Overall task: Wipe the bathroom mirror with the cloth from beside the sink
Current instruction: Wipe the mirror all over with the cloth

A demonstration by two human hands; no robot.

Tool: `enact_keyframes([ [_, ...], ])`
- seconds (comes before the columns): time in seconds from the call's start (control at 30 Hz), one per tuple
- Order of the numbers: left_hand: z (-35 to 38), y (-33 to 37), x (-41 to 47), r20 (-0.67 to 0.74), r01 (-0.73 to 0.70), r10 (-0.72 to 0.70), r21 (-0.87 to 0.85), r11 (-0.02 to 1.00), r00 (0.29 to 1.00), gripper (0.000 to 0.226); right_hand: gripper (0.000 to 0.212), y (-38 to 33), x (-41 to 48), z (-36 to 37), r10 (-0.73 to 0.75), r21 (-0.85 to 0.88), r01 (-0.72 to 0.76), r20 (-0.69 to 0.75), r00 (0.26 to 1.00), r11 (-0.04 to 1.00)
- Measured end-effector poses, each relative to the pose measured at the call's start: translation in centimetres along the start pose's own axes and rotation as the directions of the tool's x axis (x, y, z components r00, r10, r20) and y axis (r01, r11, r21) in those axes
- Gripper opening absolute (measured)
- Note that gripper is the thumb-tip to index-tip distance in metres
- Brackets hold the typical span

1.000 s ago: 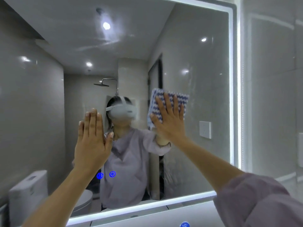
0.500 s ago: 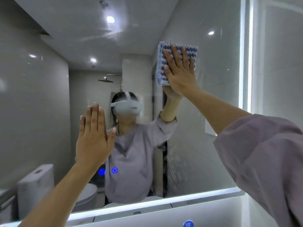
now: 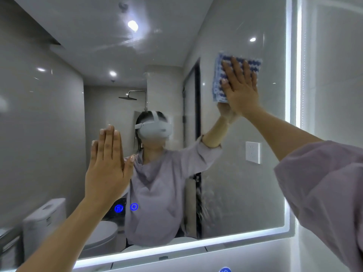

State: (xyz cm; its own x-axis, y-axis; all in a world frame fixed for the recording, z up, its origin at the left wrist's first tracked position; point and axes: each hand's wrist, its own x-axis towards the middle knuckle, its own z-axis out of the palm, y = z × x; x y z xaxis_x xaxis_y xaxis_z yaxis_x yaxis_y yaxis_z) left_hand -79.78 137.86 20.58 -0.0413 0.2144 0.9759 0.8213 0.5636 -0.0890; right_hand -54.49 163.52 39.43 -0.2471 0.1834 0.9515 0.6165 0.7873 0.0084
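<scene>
A large lit mirror [image 3: 245,189] fills the view. My right hand [image 3: 240,89] lies flat with straight, spread fingers on a blue-and-white patterned cloth [image 3: 220,83], pressing it against the glass in the upper right, close to the mirror's bright right edge. My left hand [image 3: 108,163] is raised with straight fingers together, flat against or just in front of the glass at left of centre; it holds nothing. Smears show on the glass at lower right.
The mirror's glowing border [image 3: 292,75] runs down the right side and along the bottom. Two blue touch buttons [image 3: 125,208] glow on the glass below my left hand. A tiled wall [image 3: 334,65] stands right of the mirror.
My right hand has slid the cloth to the right across the upper glass, after rising from mid-height a second ago. My left hand has stayed in place.
</scene>
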Motion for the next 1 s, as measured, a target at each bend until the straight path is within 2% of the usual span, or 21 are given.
enact_keyframes([
  [0.13, 0.2, 0.0, 0.1, -0.006, 0.011, -0.011, -0.011, 1.0, 1.0, 0.072, 0.056, 5.6, -1.2, -0.4, 0.175, 0.003, -0.176, 0.041, 0.984, 0.984],
  [0.23, 0.1, 0.2, 0.0, -0.013, 0.014, -0.014, -0.013, 1.0, 1.0, 0.071, 0.057, 7.8, -2.4, -0.8, 0.233, 0.037, -0.237, 0.077, 0.969, 0.971],
  [0.43, -0.2, 0.5, 0.1, 0.003, 0.023, -0.023, -0.03, 0.999, 1.0, 0.071, 0.059, 6.7, -2.5, -0.7, 0.309, 0.036, -0.311, 0.051, 0.95, 0.95],
  [0.6, -0.3, 0.6, 0.0, 0.009, 0.02, -0.02, -0.043, 0.999, 1.0, 0.072, 0.07, 4.6, -3.2, 0.3, 0.331, 0.01, -0.332, 0.033, 0.943, 0.943],
  [0.73, -0.2, 0.7, 0.1, 0.005, 0.019, -0.019, -0.031, 0.999, 1.0, 0.072, 0.072, 1.0, -4.7, 1.2, 0.192, -0.051, -0.19, 0.025, 0.981, 0.98],
  [0.83, -0.2, 0.5, 0.0, 0.015, 0.02, -0.019, -0.031, 0.999, 1.0, 0.072, 0.071, -3.3, -5.9, 1.6, -0.001, -0.058, 0.002, 0.021, 1.0, 0.998],
  [0.93, -0.4, 0.6, 0.0, 0.029, 0.027, -0.026, -0.042, 0.999, 0.999, 0.072, 0.067, -8.1, -7.0, 2.4, -0.241, -0.078, 0.243, 0.038, 0.97, 0.967],
  [1.0, -0.7, 0.6, 0.0, 0.042, 0.034, -0.032, -0.038, 0.999, 0.999, 0.072, 0.065, -10.1, -7.5, 2.8, -0.287, -0.069, 0.29, 0.053, 0.957, 0.955],
])
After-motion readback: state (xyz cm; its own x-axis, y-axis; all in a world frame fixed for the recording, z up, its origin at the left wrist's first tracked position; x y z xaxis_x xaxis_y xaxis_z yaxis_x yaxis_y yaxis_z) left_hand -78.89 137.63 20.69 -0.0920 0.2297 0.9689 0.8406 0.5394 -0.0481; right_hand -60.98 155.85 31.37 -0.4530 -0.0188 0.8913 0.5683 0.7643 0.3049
